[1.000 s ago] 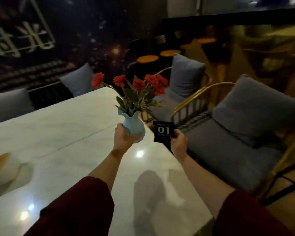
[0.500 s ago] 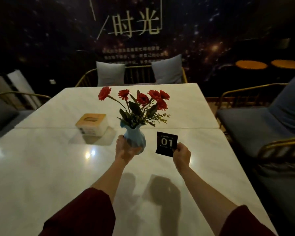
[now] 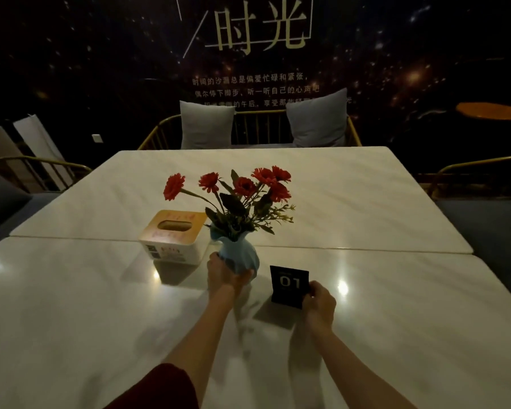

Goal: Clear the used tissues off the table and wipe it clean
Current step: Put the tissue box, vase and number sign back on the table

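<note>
My left hand (image 3: 223,274) grips the base of a light blue vase (image 3: 242,256) holding red flowers (image 3: 245,187), at the middle of the white marble table (image 3: 86,305). My right hand (image 3: 319,301) pinches the right edge of a black "01" number card (image 3: 289,286), which stands on the table right of the vase. A tissue box (image 3: 173,237) with a wooden lid sits just left of the vase. No loose tissues or cloth are in view.
A second white tabletop (image 3: 351,199) joins on at the far side. A gold-framed bench with two grey cushions (image 3: 207,124) stands behind it. Blue seats (image 3: 490,228) with gold rails flank the table left and right.
The view has swung from the table's right side to its middle. Both hands have carried the vase and the number card leftward and lowered them to the table beside the tissue box.
</note>
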